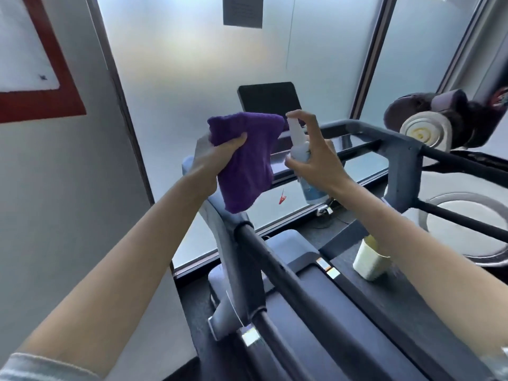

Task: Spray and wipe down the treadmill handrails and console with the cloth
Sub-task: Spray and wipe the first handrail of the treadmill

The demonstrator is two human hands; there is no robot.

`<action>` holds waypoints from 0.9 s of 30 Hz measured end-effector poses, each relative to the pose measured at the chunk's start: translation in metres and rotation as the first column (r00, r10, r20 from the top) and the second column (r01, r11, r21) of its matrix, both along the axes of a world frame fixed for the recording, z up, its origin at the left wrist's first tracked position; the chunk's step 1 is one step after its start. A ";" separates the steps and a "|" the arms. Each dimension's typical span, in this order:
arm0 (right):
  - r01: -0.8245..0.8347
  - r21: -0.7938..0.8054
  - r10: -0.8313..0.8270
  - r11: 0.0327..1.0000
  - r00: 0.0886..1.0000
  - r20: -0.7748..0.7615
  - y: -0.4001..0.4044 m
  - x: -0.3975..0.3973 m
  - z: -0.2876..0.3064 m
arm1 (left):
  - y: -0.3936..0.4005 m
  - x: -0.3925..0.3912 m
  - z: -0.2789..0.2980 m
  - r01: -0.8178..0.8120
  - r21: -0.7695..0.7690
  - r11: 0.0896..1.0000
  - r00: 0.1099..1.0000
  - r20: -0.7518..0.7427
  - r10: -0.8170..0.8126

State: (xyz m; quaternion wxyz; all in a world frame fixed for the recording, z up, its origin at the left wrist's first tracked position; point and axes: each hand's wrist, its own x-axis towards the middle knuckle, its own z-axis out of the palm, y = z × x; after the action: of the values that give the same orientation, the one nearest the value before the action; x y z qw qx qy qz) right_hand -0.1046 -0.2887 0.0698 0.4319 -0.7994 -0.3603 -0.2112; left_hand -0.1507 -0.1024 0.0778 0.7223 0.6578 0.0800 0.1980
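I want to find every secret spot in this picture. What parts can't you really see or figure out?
- Spray bottle: its label is blurred, and the right hand covers its middle.
- Purple cloth: the left hand hides one edge.
- Screen: its lower edge sits behind the cloth and bottle.
- Grey paper on the window: its print is too small, and the top edge cuts it off.
- Pale cup: the right forearm covers one side.
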 end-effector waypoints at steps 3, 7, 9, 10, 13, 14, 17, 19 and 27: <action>0.009 -0.085 -0.010 0.996 1.000 -0.017 -0.021 -0.047 0.001 | -0.012 -0.051 -0.005 -0.033 0.012 0.999 0.999 0.037 0.032; 0.038 -0.156 -0.040 0.987 0.999 -0.008 -0.046 -0.099 -0.007 | -0.041 -0.112 -0.004 -0.010 -0.031 0.999 1.000 0.000 0.010; 0.040 -0.170 -0.048 0.985 0.998 -0.042 -0.060 -0.121 -0.015 | -0.061 -0.137 -0.004 0.012 -0.056 0.998 0.999 -0.036 -0.014; 0.041 -0.183 -0.050 0.982 0.998 -0.045 -0.068 -0.132 -0.019 | -0.073 -0.150 -0.004 0.013 -0.068 0.998 0.999 -0.050 -0.016; 0.056 -0.186 -0.063 0.981 0.998 -0.032 -0.097 -0.162 -0.029 | -0.102 -0.184 -0.009 -0.017 -0.094 0.995 0.997 -0.078 0.010; 0.047 -0.190 -0.053 0.981 0.998 -0.028 -0.107 -0.172 -0.032 | -0.111 -0.194 -0.011 -0.028 -0.101 0.994 0.996 -0.091 0.018; 0.015 -0.196 -0.020 0.980 1.000 -0.022 -0.140 -0.192 -0.039 | -0.137 -0.221 -0.023 -0.066 -0.114 0.991 0.990 -0.128 0.052; 0.000 -0.178 -0.002 0.984 1.000 -0.007 -0.165 -0.203 -0.044 | -0.154 -0.241 -0.033 -0.123 -0.133 0.983 0.984 -0.144 0.103; -0.194 -0.194 0.195 0.962 0.981 -0.015 -0.263 -0.258 -0.075 | -0.236 -0.331 -0.073 -0.427 -0.202 0.881 0.904 -0.072 0.422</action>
State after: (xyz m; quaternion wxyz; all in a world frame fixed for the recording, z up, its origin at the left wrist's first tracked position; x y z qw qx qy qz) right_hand -0.3621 -0.5517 -0.0053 0.3696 -0.7982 -0.4567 -0.1332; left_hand -0.4818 -0.3388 0.0051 0.7265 0.5456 0.2521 0.3330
